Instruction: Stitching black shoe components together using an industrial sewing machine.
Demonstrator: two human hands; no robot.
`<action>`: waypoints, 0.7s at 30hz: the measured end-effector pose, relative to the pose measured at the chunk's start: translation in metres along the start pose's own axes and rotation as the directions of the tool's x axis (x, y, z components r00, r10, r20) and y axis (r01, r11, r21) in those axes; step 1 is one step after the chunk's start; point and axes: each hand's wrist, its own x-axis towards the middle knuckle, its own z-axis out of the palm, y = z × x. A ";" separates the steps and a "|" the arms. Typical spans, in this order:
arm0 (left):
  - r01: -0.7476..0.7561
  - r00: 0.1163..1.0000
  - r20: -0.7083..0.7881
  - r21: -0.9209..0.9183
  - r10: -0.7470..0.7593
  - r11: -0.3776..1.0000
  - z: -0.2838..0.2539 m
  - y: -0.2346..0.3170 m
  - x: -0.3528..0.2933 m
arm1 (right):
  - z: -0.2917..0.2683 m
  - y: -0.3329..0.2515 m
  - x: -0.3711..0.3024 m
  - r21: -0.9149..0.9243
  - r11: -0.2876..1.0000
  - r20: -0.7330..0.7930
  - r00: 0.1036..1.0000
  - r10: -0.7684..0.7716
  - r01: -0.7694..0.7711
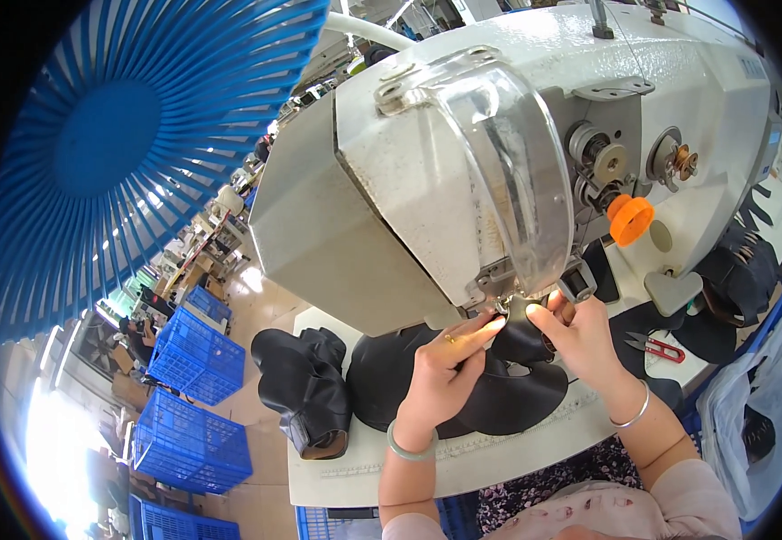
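Observation:
A black leather piece (521, 344) is under the head of a pale sewing machine (409, 180), at the needle area. My right hand (584, 340) pinches its right edge between thumb and fingers. My left hand (449, 364) presses its closed fingers on the leather's left side, close to the needle area. The needle itself is hidden behind the clear plastic guard (521, 171) and my fingers. Larger curved black leather parts (521, 400) lie on the white table (364, 477) below my hands.
A black leather shoe upper (305, 391) stands at the table's left, with more black uppers (740, 270) at the right. Red-handled thread snips (665, 348) lie right of my right hand. A blue fan (112, 135) is at upper left; blue crates (195, 355) stand on the floor.

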 end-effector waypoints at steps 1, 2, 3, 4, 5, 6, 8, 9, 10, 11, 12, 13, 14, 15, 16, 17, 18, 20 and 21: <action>0.092 0.996 0.024 -0.104 -0.090 0.990 0.000 -0.001 0.000 | 0.000 0.000 0.000 -0.008 0.999 0.014 0.998 0.054 -0.054; 0.087 0.996 0.016 -0.106 -0.086 0.991 0.000 -0.001 -0.001 | 0.000 0.000 0.001 0.001 1.000 0.021 1.000 0.010 -0.010; -0.014 1.000 0.004 -0.037 0.014 0.999 0.001 -0.001 -0.001 | 0.000 0.000 0.001 0.035 0.999 0.030 0.999 0.018 -0.019; -0.113 0.994 -0.002 0.032 0.113 0.993 0.002 -0.001 -0.001 | 0.000 0.000 0.002 0.068 0.996 0.034 0.998 0.055 -0.057; -0.113 0.994 -0.004 0.032 0.113 0.993 0.002 0.001 -0.001 | 0.000 -0.001 0.002 0.066 0.997 0.040 0.999 0.026 -0.028; -0.102 0.995 -0.008 0.074 0.103 0.992 0.003 0.002 -0.001 | 0.000 -0.001 0.003 0.074 0.996 0.045 0.998 0.037 -0.041; -0.090 0.996 -0.012 0.115 0.092 0.989 0.004 0.005 -0.001 | 0.000 -0.001 0.003 0.083 0.995 0.048 0.998 0.050 -0.054; -0.081 0.996 -0.015 0.118 0.084 0.990 0.005 0.006 -0.001 | 0.000 -0.002 0.004 0.065 0.996 0.055 0.997 0.051 -0.055; -0.054 0.998 -0.012 0.121 0.056 0.991 0.005 0.008 -0.001 | 0.000 -0.002 0.005 0.047 0.995 0.053 0.995 0.089 -0.091; -0.072 0.997 -0.017 0.120 0.074 0.990 0.006 0.010 -0.001 | 0.000 -0.003 0.007 0.046 0.997 0.061 0.997 0.053 -0.056; -0.082 0.996 -0.027 0.155 0.087 0.985 0.008 0.011 -0.001 | -0.001 -0.003 0.008 0.058 0.998 0.063 0.998 0.025 -0.029; -0.091 0.994 -0.036 0.189 0.099 0.978 0.009 0.013 -0.001 | -0.001 -0.004 0.009 0.079 0.995 0.063 0.997 0.049 -0.054; -0.090 0.994 -0.036 0.189 0.098 0.978 0.011 0.014 -0.001 | -0.002 -0.005 0.010 0.070 0.998 0.064 0.998 -0.002 -0.002; -0.085 0.994 -0.049 0.219 0.098 0.972 0.013 0.015 -0.001 | -0.003 -0.006 0.012 0.022 1.000 0.083 0.996 0.013 -0.015; -0.064 0.996 -0.050 0.247 0.078 0.967 0.015 0.017 -0.002 | -0.004 -0.007 0.013 -0.039 0.996 0.092 0.992 0.083 -0.080; -0.082 0.993 -0.063 0.250 0.100 0.965 0.016 0.018 -0.002 | -0.005 -0.007 0.013 -0.027 0.999 0.101 0.995 0.026 -0.023; -0.081 0.992 -0.075 0.277 0.105 0.957 0.018 0.019 -0.002 | -0.006 -0.008 0.014 -0.083 0.996 0.100 0.995 0.026 -0.017; -0.082 0.989 -0.090 0.303 0.114 0.949 0.020 0.021 -0.002 | -0.007 -0.007 0.016 -0.142 0.990 0.098 0.995 0.023 -0.008; -0.082 0.988 -0.097 0.332 0.121 0.940 0.022 0.022 -0.002 | -0.007 -0.007 0.018 -0.175 0.984 0.104 0.995 -0.003 0.021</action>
